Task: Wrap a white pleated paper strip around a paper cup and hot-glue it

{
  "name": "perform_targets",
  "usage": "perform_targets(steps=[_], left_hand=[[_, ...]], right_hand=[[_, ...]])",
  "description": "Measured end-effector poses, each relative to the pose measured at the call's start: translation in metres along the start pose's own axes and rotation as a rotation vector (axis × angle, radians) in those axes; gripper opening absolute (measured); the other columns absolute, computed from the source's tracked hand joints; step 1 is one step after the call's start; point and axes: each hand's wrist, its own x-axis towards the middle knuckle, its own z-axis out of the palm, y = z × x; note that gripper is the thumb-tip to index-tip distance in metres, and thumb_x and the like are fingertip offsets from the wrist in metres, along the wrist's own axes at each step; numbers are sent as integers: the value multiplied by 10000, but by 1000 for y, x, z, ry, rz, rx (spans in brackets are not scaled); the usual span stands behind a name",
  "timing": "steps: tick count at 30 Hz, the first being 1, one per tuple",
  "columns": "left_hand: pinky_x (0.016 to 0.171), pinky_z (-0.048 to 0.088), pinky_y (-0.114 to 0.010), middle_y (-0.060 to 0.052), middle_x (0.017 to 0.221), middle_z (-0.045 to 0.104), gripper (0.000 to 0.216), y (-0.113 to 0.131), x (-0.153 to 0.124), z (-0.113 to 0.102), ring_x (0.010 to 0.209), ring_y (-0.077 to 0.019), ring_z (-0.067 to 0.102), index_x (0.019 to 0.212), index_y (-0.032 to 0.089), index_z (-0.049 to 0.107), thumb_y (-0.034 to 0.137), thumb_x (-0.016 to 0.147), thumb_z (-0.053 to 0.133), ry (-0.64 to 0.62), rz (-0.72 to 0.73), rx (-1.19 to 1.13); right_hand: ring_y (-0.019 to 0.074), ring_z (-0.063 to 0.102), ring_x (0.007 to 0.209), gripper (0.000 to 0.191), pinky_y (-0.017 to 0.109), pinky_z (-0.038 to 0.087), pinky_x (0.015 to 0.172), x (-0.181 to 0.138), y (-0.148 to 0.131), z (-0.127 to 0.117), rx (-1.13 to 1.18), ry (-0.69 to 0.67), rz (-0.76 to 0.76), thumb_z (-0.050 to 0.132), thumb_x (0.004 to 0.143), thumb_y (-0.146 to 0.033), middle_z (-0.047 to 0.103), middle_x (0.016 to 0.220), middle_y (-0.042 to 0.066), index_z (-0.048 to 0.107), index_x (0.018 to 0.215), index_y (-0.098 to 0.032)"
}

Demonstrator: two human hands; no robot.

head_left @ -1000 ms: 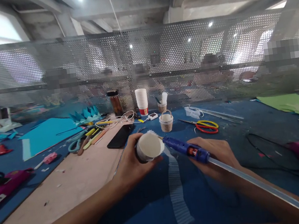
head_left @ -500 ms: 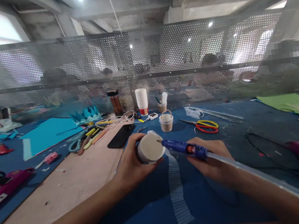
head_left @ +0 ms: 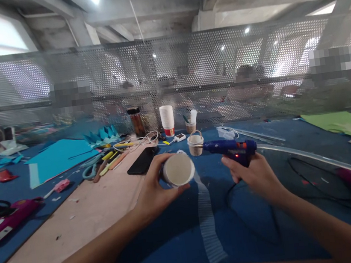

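Observation:
My left hand is wrapped round a white paper cup, whose open mouth faces me. A pale ribbed strip runs from beside the cup down the blue table mat. In my right hand is a blue glue gun, with a small red light lit on it. Its nozzle points left, to the right of the cup and apart from it. From its back end sticks a long clear glue stick. Behind the nozzle tip stands a small basket with a looped handle.
At the back are stacked paper cups and a lidded jar before a perforated metal screen. A black phone, pliers-like tools and blue paper lie left. Magenta power strips sit at both sides; a black cable trails right.
My right hand has drawn the glue gun away from the cup's rim, rightward and up, and turned it more level. The left hand with the cup has barely moved.

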Motion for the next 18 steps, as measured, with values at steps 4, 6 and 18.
perform_targets(steps=[4, 6, 18], left_hand=[[986, 509, -402, -80, 1246, 638, 669, -1, 2, 0, 1153, -269, 627, 1268, 233, 555, 346, 691, 874, -19, -213, -140], [939, 528, -390, -65, 1192, 659, 684, -1, 4, -1, 1107, -258, 640, 1275, 232, 555, 357, 685, 876, -17, -308, -199], [915, 539, -369, -84, 1230, 681, 666, -1, 6, -8, 1141, -268, 638, 1269, 218, 551, 365, 698, 863, -14, -358, -343]], right_hand=[[160, 621, 559, 485, 317, 480, 681, 11, 6, -7, -62, -55, 19, 590, 937, -522, 646, 535, 19, 604, 575, -200], [165, 631, 592, 478, 310, 475, 690, 16, 7, -12, -39, -70, 27, 581, 935, -533, 660, 564, 27, 619, 600, -195], [188, 568, 545, 624, 304, 374, 542, 30, 50, -26, -372, -263, 191, 500, 877, -713, 566, 556, 21, 768, 798, -156]])
